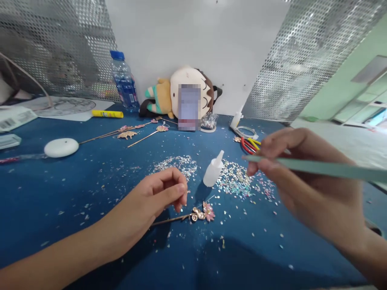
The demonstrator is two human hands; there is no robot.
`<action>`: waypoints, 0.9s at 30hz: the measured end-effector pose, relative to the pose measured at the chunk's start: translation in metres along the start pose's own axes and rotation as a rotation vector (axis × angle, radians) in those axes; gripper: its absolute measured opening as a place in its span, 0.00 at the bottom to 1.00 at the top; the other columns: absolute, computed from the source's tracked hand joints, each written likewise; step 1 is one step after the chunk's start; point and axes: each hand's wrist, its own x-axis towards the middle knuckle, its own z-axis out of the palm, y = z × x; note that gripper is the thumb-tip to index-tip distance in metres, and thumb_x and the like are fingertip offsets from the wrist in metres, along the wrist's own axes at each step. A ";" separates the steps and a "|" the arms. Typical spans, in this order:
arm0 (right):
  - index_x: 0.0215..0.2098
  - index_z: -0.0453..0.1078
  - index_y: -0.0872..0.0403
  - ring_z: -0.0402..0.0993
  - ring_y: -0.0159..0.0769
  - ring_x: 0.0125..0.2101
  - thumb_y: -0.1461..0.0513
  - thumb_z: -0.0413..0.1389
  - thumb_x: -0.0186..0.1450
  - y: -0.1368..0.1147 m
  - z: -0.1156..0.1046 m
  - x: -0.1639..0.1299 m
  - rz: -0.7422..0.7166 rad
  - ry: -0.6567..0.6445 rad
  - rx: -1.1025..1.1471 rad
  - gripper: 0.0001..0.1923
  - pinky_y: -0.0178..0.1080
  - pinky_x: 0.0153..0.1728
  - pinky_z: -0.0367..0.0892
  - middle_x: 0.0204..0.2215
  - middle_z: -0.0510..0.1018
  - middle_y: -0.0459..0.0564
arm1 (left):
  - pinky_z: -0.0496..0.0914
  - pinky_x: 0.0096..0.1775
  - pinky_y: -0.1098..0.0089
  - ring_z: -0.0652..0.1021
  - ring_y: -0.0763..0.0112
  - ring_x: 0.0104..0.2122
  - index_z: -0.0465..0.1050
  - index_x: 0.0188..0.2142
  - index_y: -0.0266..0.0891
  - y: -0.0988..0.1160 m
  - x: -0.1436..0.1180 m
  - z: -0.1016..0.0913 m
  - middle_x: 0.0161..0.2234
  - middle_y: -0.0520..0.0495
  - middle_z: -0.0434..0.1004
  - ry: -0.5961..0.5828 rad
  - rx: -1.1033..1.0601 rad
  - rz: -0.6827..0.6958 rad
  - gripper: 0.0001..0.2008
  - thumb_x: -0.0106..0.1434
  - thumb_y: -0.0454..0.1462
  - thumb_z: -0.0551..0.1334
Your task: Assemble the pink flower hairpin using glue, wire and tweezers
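Note:
My left hand point(163, 193) hovers over the blue table point(60, 193) with thumb and fingertips pinched together; whether they hold something tiny I cannot tell. Just below it lies a gold hairpin with a pink flower ornament point(203, 213). My right hand point(299, 177) grips a thin pale green stick point(326, 168) that points left, its tip above scattered glitter flakes point(236, 179). A small white squeeze bottle point(213, 170) stands between the hands.
Several more gold hairpins point(130, 133) lie further back. A white oval object point(61, 147), yellow tube point(107, 114), water bottle point(123, 80), plush doll point(178, 96), and red and yellow tools point(249, 144) ring the work area. Perforated metal panels stand behind.

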 end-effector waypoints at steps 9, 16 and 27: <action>0.58 0.72 0.54 0.79 0.41 0.47 0.54 0.60 0.75 0.060 0.030 0.116 0.014 -0.448 -0.653 0.18 0.49 0.47 0.79 0.53 0.79 0.54 | 0.57 0.33 0.66 0.64 0.70 0.28 0.69 0.30 0.43 0.000 0.003 0.002 0.25 0.56 0.70 -0.054 0.000 0.019 0.14 0.63 0.45 0.71; 0.61 0.71 0.53 0.78 0.45 0.52 0.54 0.61 0.74 0.121 0.079 0.162 0.094 -0.634 -0.902 0.20 0.52 0.52 0.77 0.58 0.76 0.56 | 0.58 0.35 0.66 0.64 0.71 0.27 0.64 0.31 0.44 -0.002 0.009 0.001 0.25 0.57 0.69 -0.083 -0.013 -0.023 0.14 0.66 0.46 0.66; 0.59 0.72 0.54 0.79 0.43 0.49 0.54 0.61 0.75 0.081 0.041 0.139 0.040 -0.126 -0.789 0.18 0.51 0.50 0.78 0.55 0.78 0.55 | 0.57 0.31 0.67 0.60 0.71 0.24 0.66 0.23 0.44 0.004 0.004 0.002 0.21 0.58 0.67 -0.071 0.019 0.005 0.11 0.60 0.39 0.63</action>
